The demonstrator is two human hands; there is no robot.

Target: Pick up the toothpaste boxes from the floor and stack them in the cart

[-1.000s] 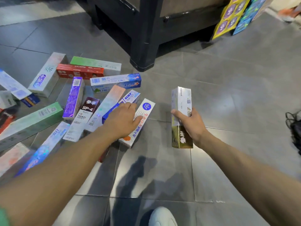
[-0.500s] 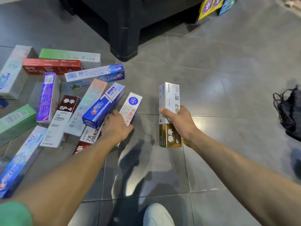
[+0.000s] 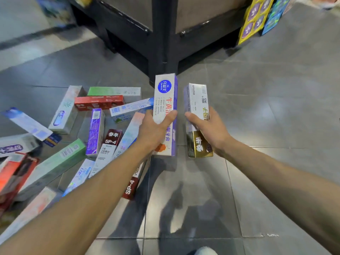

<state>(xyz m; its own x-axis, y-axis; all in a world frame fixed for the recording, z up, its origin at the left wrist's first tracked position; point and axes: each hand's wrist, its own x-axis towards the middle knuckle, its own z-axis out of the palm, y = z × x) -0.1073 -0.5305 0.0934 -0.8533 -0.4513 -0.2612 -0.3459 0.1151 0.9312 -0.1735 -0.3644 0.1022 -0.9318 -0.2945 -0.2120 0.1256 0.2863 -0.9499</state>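
White-purple toothpaste box (image 3: 165, 100) upright, gripped in left hand (image 3: 154, 129); right hand (image 3: 207, 129) grips white-gold box (image 3: 196, 107) just beside.

Readable print on the toothpaste boxes

The dark red box (image 3: 112, 139) lying on the floor reads "参半 SP-4" with "7天" beneath; a second dark red box (image 3: 132, 184), half under the left arm, also shows "SP-4". The white and purple box (image 3: 164, 100) in the left hand carries a blue roundel and red "牛黄". The white and gold box (image 3: 197, 116) in the right hand reads "参半" on its gold end.
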